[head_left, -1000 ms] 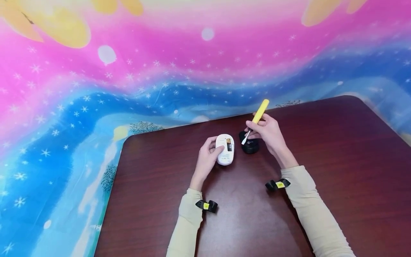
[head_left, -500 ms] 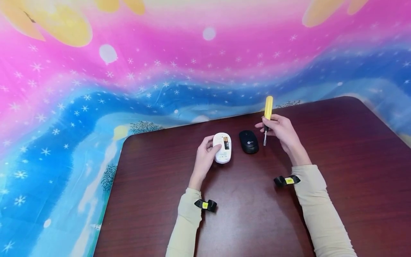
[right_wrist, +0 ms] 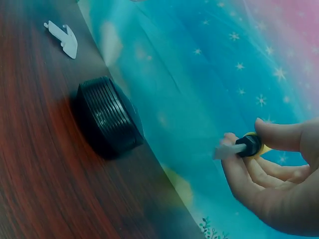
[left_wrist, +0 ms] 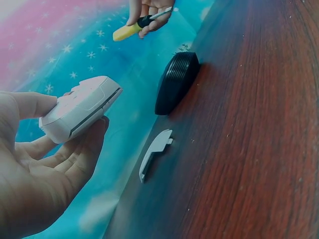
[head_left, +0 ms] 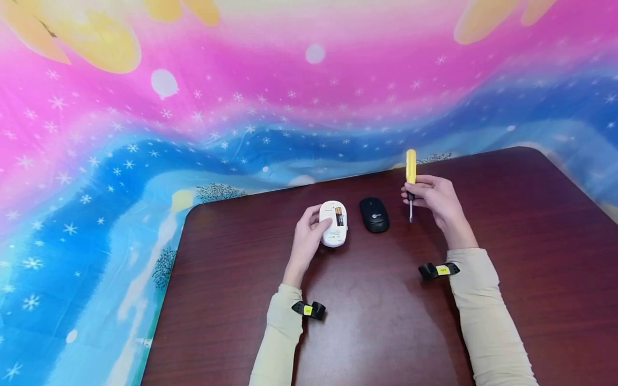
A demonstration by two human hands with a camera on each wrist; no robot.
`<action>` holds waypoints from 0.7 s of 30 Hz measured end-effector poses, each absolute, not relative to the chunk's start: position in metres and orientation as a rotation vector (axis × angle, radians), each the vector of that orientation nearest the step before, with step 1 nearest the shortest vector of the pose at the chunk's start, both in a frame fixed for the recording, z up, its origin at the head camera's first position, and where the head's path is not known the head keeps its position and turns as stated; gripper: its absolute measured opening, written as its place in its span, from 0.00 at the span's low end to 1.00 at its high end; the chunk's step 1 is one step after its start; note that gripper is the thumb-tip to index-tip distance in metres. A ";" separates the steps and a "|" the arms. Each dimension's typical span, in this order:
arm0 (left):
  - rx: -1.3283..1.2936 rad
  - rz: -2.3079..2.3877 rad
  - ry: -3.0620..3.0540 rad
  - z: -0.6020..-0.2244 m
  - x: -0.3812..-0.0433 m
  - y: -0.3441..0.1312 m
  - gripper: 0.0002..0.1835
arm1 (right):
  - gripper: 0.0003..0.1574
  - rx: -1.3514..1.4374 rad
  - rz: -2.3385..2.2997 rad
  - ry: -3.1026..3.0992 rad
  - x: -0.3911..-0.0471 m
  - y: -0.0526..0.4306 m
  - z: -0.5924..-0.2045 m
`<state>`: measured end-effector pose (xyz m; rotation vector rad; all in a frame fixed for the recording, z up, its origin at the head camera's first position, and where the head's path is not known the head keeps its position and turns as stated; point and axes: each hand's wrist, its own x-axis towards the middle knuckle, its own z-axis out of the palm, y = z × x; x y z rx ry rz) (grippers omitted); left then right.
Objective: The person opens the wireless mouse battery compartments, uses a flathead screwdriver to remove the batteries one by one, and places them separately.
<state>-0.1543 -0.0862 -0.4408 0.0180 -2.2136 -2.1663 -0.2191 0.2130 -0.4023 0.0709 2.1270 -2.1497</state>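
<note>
My left hand (head_left: pixel 307 236) holds a white computer mouse (head_left: pixel 334 236) with its underside up, thumb on top and fingers beneath. Batteries (head_left: pixel 339 216) show in its uncovered compartment. In my right hand (head_left: pixel 436 201) is a flathead screwdriver (head_left: pixel 411 166), pinched near the base of its yellow handle, the blade pointing down. Between the hands a black computer mouse (head_left: pixel 374 215) lies on the table, apart from both. The left wrist view also has a white battery cover (left_wrist: pixel 154 152) lying on the table near the black mouse; the right wrist view shows this cover (right_wrist: pixel 64 40) too.
The dark wood table (head_left: pixel 376 316) ends at a back edge just beyond the mice. Behind it hangs a pink and blue cloth (head_left: pixel 270 107) with snowflakes. Each forearm wears a black strap; the left wrist strap (head_left: pixel 309 310) has a yellow label.
My right hand has moved right with the screwdriver, away from the white mouse, and the tool has turned upright. The black mouse is now uncovered to view. My left hand has shifted slightly left.
</note>
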 end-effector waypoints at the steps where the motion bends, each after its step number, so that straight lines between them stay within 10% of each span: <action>1: 0.019 -2.171 -2.212 -0.441 -0.154 -0.086 0.22 | 0.22 0.069 -2.144 2.136 -0.219 0.215 -0.403; 21: 0.039 -2.201 -2.197 -0.442 -0.154 -0.086 0.23 | 0.35 0.147 -1.867 2.376 -0.222 0.237 -0.417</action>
